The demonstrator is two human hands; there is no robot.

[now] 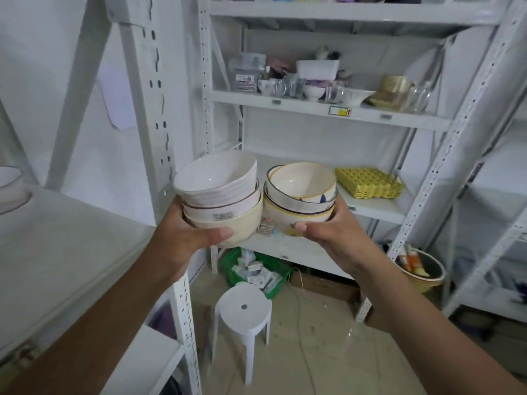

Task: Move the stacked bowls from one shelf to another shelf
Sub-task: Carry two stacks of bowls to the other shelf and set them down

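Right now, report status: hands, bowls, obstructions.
Left hand grips one bowl stack; right hand grips the other stack. Both held off the shelves. Yellow egg tray on shelf ahead.

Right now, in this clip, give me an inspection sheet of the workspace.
Surface: white middle shelf ahead, mostly bare beside a yellow egg tray.
Job's things: two bowl stacks, left stack and right stack, both held in the air.
Clutter: cups and glassware on the upper shelf; green crate and bucket on the floor.
Hands: left hand grips the left stack; right hand grips the right stack.
Cables: thin cord across the floor.
Surroundings: white stool; white racks on both sides.
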